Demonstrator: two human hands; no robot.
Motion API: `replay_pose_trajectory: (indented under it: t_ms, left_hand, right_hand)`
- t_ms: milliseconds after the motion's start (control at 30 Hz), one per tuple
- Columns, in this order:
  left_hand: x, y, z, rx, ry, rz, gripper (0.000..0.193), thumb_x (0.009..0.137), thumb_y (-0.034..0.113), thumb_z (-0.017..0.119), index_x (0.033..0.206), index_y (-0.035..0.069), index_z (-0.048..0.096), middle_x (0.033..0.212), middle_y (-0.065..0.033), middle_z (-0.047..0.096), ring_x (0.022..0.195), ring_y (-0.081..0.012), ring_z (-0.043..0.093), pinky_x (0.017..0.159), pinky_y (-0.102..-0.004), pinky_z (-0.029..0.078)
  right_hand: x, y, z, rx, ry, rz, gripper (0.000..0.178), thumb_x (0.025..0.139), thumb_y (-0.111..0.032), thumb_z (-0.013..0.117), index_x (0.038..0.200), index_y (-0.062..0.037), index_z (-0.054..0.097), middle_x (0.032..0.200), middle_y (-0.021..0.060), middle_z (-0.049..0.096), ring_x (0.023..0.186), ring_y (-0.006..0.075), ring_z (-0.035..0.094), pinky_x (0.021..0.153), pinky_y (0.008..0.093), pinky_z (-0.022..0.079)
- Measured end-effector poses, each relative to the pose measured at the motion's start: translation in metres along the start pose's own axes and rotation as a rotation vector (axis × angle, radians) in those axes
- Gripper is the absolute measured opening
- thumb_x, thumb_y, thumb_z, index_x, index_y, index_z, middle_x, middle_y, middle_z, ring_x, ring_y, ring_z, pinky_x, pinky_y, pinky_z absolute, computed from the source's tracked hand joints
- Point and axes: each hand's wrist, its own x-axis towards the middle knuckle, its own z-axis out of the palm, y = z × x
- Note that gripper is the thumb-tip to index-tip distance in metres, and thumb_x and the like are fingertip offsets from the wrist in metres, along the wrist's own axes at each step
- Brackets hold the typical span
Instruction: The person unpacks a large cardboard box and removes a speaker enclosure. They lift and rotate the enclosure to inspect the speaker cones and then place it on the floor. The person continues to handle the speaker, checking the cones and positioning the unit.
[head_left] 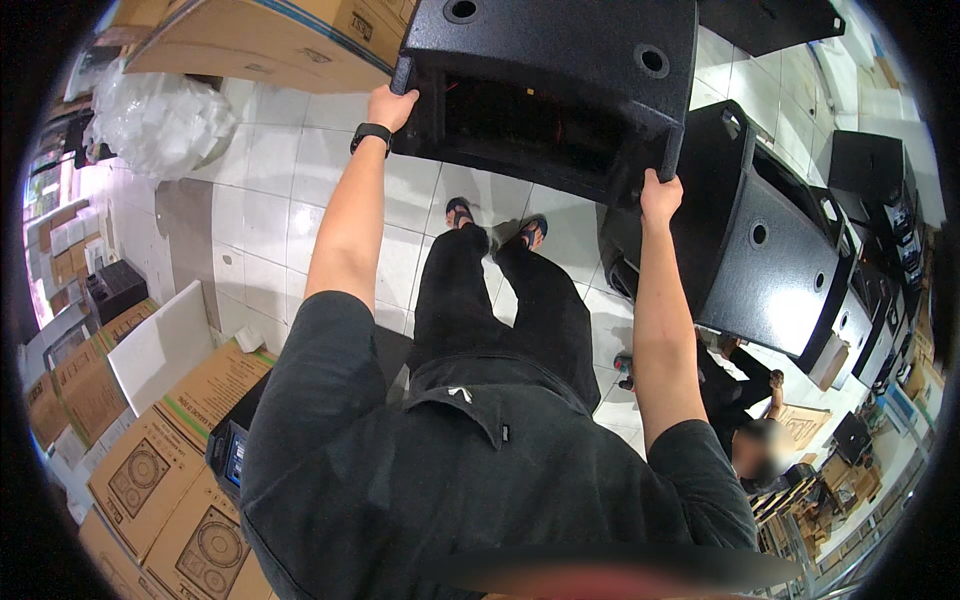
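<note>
Both my arms reach out to a large black speaker cabinet (555,45) with a rough-textured surface, round port-like holes and a wide dark opening on the side toward me. My left hand (392,108), with a black band on its wrist, is closed around the cabinet's left edge. At the right edge, my right hand (661,197) is wrapped over the corner in the same way. The cabinet is tilted in front of my feet. Its inside is mostly too dark to make out, apart from a small yellowish spot and thin reddish lines.
Further black cabinets (765,250) stand close on my right, and a person (745,400) is low down behind them. Cardboard boxes (185,440) are stacked at the lower left; a big carton (265,45) adjoins the cabinet. Clear plastic wrap (160,122) lies on the tiled floor (262,190).
</note>
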Motion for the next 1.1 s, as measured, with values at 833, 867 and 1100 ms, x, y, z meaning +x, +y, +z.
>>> replay_pose_trajectory:
  t_ms: [833, 867, 1100]
  left_hand:
    - [-0.062, 0.007, -0.017, -0.138, 0.032, -0.002, 0.025, 0.085, 0.018, 0.075, 0.089, -0.006, 0.07, 0.082, -0.0199, 0.074, 0.079, -0.0303, 0.072, 0.075, -0.039, 0.053]
    - [-0.07, 0.003, -0.017, -0.166, 0.035, 0.001, 0.025, 0.085, 0.018, 0.075, 0.09, -0.006, 0.07, 0.083, -0.02, 0.074, 0.079, -0.0305, 0.072, 0.075, -0.039, 0.053]
    - [-0.135, -0.029, -0.02, -0.258, 0.042, -0.023, 0.027, 0.089, 0.018, 0.074, 0.101, -0.005, 0.068, 0.092, -0.0182, 0.075, 0.086, -0.0285, 0.072, 0.08, -0.0373, 0.053]
  right_hand:
    - [-0.048, -0.002, -0.006, -0.011, 0.138, -0.02, 0.021, 0.083, -0.016, 0.069, 0.088, 0.0023, 0.061, 0.075, 0.0208, 0.066, 0.075, 0.0365, 0.069, 0.071, 0.0423, 0.051]
    - [-0.054, 0.001, -0.009, -0.011, 0.144, -0.026, 0.021, 0.083, -0.016, 0.069, 0.088, 0.0023, 0.06, 0.074, 0.021, 0.065, 0.074, 0.0366, 0.069, 0.07, 0.0424, 0.051]
    - [-0.108, 0.043, -0.025, 0.045, 0.143, -0.013, 0.022, 0.085, -0.015, 0.069, 0.084, 0.0013, 0.056, 0.07, 0.0172, 0.06, 0.064, 0.0276, 0.06, 0.065, 0.04, 0.048]
